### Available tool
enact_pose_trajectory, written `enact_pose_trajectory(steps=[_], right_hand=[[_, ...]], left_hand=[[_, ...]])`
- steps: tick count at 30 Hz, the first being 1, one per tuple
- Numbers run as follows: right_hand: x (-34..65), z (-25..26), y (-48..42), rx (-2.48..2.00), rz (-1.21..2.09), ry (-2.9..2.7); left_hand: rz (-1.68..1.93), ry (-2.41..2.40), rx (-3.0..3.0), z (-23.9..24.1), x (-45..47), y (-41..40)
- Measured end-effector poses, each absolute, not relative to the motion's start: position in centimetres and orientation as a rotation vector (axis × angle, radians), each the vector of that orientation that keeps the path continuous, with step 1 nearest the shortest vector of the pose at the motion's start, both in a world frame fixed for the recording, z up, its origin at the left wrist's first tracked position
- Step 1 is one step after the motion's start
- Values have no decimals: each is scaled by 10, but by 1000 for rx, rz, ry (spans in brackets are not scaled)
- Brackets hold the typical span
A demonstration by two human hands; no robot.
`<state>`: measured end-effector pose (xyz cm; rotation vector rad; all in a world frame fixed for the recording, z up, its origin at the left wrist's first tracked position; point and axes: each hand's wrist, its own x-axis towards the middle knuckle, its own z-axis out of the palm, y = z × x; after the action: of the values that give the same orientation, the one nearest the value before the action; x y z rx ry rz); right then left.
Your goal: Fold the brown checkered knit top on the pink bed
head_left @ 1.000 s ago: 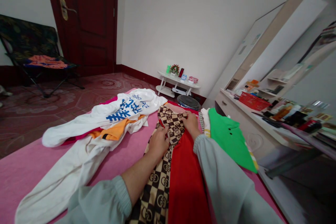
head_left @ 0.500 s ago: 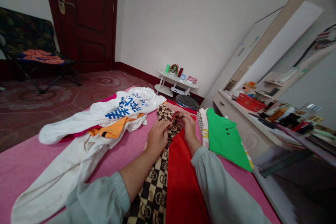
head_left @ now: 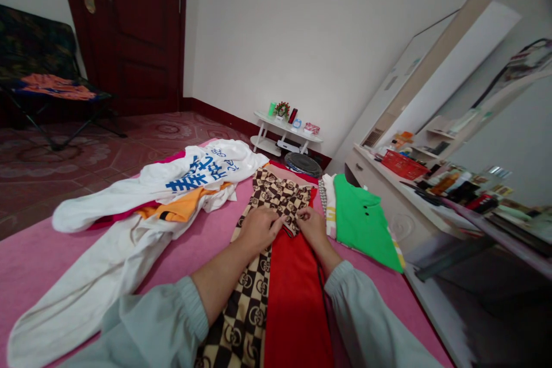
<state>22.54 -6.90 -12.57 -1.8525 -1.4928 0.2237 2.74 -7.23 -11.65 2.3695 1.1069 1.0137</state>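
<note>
A brown and cream checkered garment with a red panel [head_left: 276, 207], patterned with interlocking-ring monograms, is lying lengthwise on the pink bed cover [head_left: 38, 264]. The left hand [head_left: 259, 227] and right hand [head_left: 311, 225] are both pinching its folded checkered edge near the middle, fingers curled closed on the cloth, thumbs on top. To the left, a white shirt with large blue printed characters [head_left: 202, 168], too distorted to read, is lying over an orange cloth [head_left: 176, 213]. To the right, a folded green polo shirt [head_left: 364, 221] is resting near the pale desk [head_left: 388, 195].
</note>
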Motion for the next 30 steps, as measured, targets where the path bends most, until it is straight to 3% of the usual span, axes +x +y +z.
enact_pose_trajectory(steps=[4, 8, 12, 24, 30], right_hand=[[217, -115, -68, -2080, 14, -1642], [211, -96, -41, -1903, -230, -1672], [213, -94, -2, -1773, -184, -1667], [244, -103, 13, -2301, -152, -1652], [251, -89, 2, -2476, -314, -1552]], left_hand=[[1048, 1184, 2318, -123, 29, -69], [1093, 1246, 2344, -129, 29, -66], [1043, 1165, 2355, -132, 29, -65], [856, 1034, 2453, -127, 35, -72], [1062, 792, 2219, -121, 45, -81]])
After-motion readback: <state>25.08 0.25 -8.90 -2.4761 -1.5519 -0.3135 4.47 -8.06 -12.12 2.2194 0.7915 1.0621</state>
